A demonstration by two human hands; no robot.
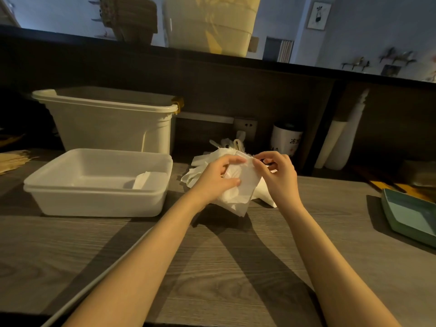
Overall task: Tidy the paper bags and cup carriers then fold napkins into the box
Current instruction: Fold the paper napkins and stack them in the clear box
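Note:
Both of my hands hold one white napkin above the wooden counter. My left hand grips its left side with thumb and fingers. My right hand pinches its top right corner. Behind and under the held napkin lies a loose pile of white napkins. To the left stands a shallow white plastic box, open at the top, with one folded napkin lying inside at its right end.
A tall white bin stands behind the box. Brown paper bags lie at the far left. A white jar and rolled white sheets stand at the back. A green tray sits at the right edge.

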